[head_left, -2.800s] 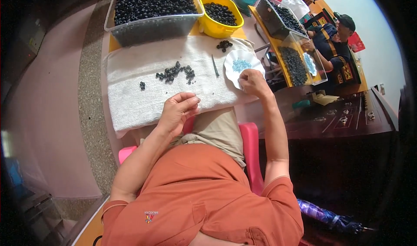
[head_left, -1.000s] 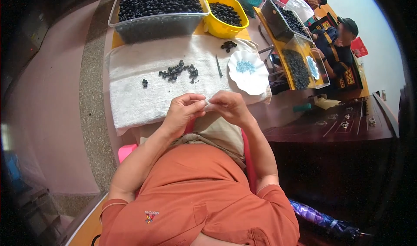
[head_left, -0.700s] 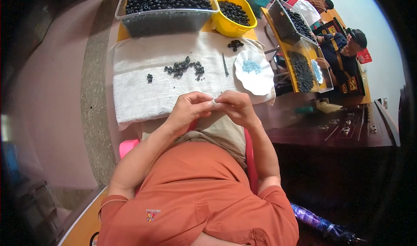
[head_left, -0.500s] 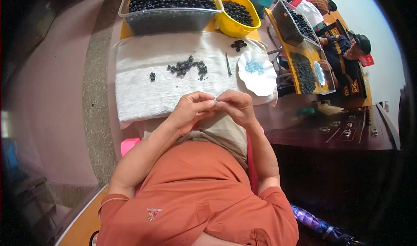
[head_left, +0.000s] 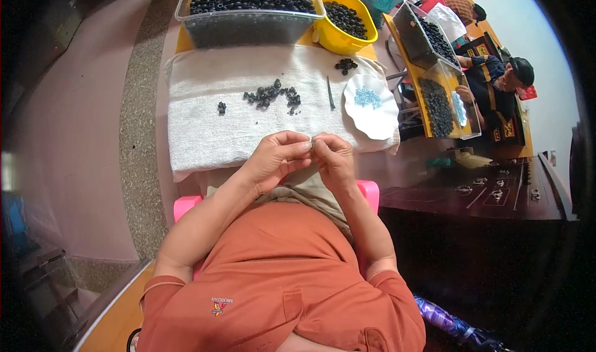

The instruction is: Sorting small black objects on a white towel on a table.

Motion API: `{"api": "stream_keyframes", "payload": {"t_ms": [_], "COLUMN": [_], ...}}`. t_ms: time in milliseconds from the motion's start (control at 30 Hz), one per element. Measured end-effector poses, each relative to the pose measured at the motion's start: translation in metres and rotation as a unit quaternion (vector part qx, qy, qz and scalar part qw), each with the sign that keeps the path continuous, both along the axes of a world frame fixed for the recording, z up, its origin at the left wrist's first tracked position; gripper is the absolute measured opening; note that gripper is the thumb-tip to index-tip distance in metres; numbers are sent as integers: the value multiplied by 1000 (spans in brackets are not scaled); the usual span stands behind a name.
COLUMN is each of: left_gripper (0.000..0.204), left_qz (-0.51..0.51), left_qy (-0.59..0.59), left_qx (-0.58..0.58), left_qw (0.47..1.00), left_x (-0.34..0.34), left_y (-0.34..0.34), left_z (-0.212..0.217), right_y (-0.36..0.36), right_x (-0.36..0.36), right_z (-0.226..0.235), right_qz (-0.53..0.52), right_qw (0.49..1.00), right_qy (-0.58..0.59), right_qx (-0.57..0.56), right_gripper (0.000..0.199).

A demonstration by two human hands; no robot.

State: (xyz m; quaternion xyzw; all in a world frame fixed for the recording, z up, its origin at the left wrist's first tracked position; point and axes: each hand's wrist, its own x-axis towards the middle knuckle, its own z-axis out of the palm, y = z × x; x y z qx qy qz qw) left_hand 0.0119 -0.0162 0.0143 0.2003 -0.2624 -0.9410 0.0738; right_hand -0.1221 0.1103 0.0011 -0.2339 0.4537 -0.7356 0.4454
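My left hand (head_left: 277,159) and my right hand (head_left: 334,158) meet fingertip to fingertip at the near edge of a white towel (head_left: 205,110). Between the pinched fingers sits something tiny; I cannot make out what it is. A loose pile of small dark beads (head_left: 272,95) lies on the towel beyond my hands, with a lone one (head_left: 221,107) further left. A thin dark tool (head_left: 331,92) rests beside a white plate (head_left: 379,116) that carries small blue bits (head_left: 367,97).
A clear tub (head_left: 248,26) full of dark beads and a yellow bowl (head_left: 332,38) of them stand at the table's far edge. At the right another person (head_left: 496,82) sits by more bead trays (head_left: 434,100). A dark wooden table (head_left: 490,194) is at my right.
My right hand came back from the white plate to meet my left hand at the towel's near edge. Since then both hands stay pinched together.
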Motion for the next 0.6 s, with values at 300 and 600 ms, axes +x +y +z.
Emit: {"api": "stream_keyframes", "payload": {"t_ms": [300, 600], "left_gripper": [11, 12], "left_qz": [31, 57], "left_qy": [0, 5], "left_qx": [16, 36], "left_qw": [999, 998], "left_x": [-3, -3], "left_y": [1, 3], "left_z": [-6, -11], "right_y": [-2, -3], "right_x": [8, 6], "right_z": [-2, 2], "right_qz": [-80, -74], "right_qw": [976, 964], "right_qy": [200, 255], "right_qx": [23, 10], "right_gripper": [7, 6]}}
